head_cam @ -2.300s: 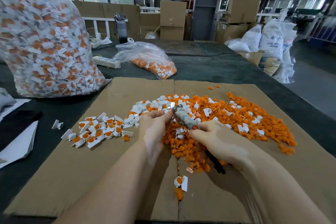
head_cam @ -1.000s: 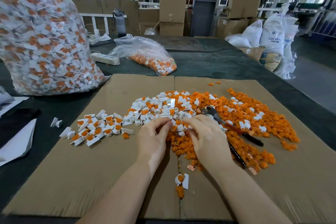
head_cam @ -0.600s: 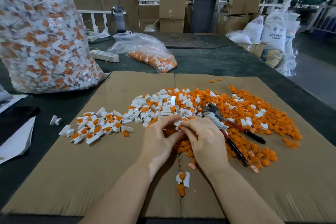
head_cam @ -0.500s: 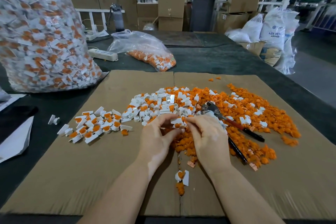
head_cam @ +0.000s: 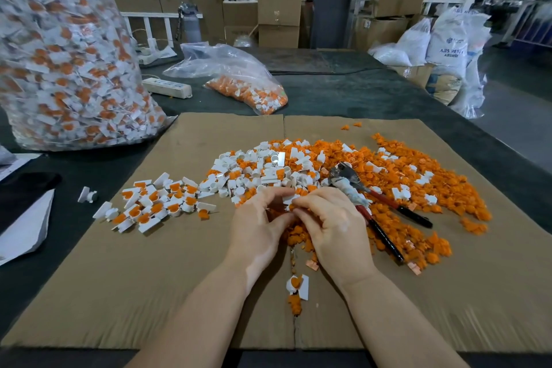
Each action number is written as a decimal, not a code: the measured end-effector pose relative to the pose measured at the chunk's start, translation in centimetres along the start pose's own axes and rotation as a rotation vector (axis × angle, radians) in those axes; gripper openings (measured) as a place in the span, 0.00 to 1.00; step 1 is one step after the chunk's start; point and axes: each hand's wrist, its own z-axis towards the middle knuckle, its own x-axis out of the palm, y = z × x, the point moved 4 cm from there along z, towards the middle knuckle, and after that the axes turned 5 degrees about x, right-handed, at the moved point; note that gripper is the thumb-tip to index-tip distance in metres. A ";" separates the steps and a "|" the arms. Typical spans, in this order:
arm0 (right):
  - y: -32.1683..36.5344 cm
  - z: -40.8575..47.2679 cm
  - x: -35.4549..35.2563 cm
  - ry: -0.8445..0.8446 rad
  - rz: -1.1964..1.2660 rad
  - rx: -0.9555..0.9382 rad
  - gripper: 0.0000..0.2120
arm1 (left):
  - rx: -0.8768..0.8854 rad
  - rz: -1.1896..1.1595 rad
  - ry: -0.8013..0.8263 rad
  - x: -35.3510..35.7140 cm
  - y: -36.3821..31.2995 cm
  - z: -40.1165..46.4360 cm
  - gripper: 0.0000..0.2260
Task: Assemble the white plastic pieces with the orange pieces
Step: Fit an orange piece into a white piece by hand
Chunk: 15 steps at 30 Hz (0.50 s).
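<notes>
Warehouse clutter of stacked cartons and white sacks fills the back, and nearer in a dark table [head_cam: 343, 92] carries a flat cardboard sheet [head_cam: 179, 263] as the work surface. At about twelve to two o'clock on the sheet lies the loose heap: white plastic pieces [head_cam: 257, 170] toward its left, orange pieces [head_cam: 418, 188] spreading right, with pliers [head_cam: 370, 203] resting on the orange side. At ten o'clock a small cluster of finished pairs [head_cam: 155, 203] sits apart from the heap, and one more joined piece [head_cam: 295, 285] lies near the sheet's centre seam at six o'clock. A big clear bag of assembled parts [head_cam: 68, 63] stands at far ten o'clock, and a smaller bag [head_cam: 239, 84] lies at twelve. Both hands meet at the heap's near edge: the left hand [head_cam: 257, 230] and right hand [head_cam: 334, 227] have curled fingertips pinching a small white piece [head_cam: 289, 198] between them; whether an orange insert is already between them cannot be told. The step looks like seating an orange part into the white shell. Doing it well likely means turning the shell's cup toward the insert, lining up the shapes before pressing, and pushing squarely with the thumbs so it seats flush rather than cocked, then dropping the pair with the ten o'clock cluster.
</notes>
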 end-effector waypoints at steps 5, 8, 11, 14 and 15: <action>0.1 0.1 0.1 0.000 -0.019 -0.003 0.01 | 0.016 0.027 -0.018 0.1 -0.1 -0.1 0.12; 0.1 0.2 0.2 -0.004 -0.030 -0.015 0.02 | 0.014 0.043 -0.008 0.2 -0.1 -0.2 0.12; 0.1 0.1 0.2 -0.009 -0.040 -0.017 0.02 | 0.027 0.074 -0.014 0.2 -0.1 -0.2 0.12; 0.0 0.1 0.0 -0.025 -0.033 0.006 0.03 | 0.054 0.074 -0.036 0.2 -0.3 -0.1 0.12; 0.0 0.1 -0.1 -0.034 -0.023 0.020 0.04 | 0.056 0.063 -0.057 0.1 -0.3 -0.1 0.11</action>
